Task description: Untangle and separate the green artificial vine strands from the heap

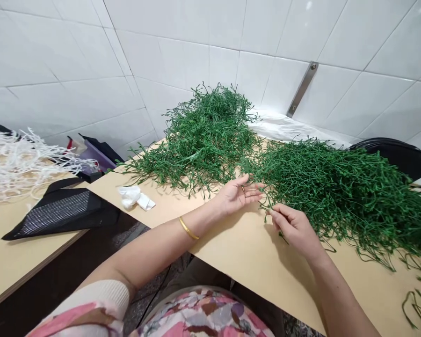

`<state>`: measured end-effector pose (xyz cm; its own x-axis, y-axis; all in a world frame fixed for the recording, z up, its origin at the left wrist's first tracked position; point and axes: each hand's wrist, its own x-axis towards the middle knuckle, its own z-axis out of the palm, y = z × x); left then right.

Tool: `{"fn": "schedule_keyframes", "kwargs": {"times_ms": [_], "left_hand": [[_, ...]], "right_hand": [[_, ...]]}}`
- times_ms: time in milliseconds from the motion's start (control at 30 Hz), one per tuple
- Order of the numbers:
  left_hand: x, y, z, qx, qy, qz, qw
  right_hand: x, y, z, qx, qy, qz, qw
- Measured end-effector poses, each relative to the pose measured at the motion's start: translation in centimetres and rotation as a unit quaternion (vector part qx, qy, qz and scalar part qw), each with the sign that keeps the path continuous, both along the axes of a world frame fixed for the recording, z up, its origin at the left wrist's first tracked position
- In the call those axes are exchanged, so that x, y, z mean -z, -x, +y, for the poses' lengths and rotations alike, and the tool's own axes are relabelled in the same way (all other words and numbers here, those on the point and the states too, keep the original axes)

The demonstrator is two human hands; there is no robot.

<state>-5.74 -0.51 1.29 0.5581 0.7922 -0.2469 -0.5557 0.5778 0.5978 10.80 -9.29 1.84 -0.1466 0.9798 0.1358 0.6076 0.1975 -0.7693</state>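
Note:
My left hand point(239, 194) is palm up at the front edge of a heap of thin green stems point(210, 135), its fingers stretched out and apart. Its fingertips touch or come very close to a few loose stems; I cannot tell which. Just to the right, my right hand point(291, 227) is closed in a pinch on a thin green stem point(266, 206) with small bud-like tips. A second, longer heap of green stems point(337, 187) lies behind and to the right of that hand.
Both heaps lie on a pale wooden table point(228, 248) against a tiled wall. A crumpled white tissue point(136, 197) sits left of my forearm. On another table at left are white strands point(24, 161) and a black mesh item point(61, 210). A black chair back point(395, 157) stands behind at right.

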Motion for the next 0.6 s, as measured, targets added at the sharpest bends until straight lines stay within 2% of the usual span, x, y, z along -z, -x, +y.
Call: {"fn": "schedule_keyframes", "kwargs": {"times_ms": [167, 300, 433, 500, 600], "left_hand": [[-1.0, -0.4, 2.0, -0.085, -0.144, 0.064, 0.984], [-0.7, 0.2, 2.5, -0.1, -0.133, 0.17, 0.971], [-0.6, 2.7, 1.0, -0.084, -0.142, 0.255, 0.953], [-0.9, 4.5, -0.4, -0.103, -0.186, 0.31, 0.927], [-1.6, 6.8, -3.0, -0.19, -0.273, 0.395, 0.856]], "right_hand": [[0.3, 0.2, -0.3, 0.056, -0.058, -0.092, 0.993], [1.6, 0.6, 0.0, 0.097, -0.071, -0.167, 0.979], [2.7, 0.7, 0.1, 0.1, -0.062, -0.215, 0.969], [2.9, 0.5, 0.1, 0.102, -0.062, -0.219, 0.968], [2.9, 0.2, 0.1, 0.105, -0.07, -0.207, 0.97]]}}
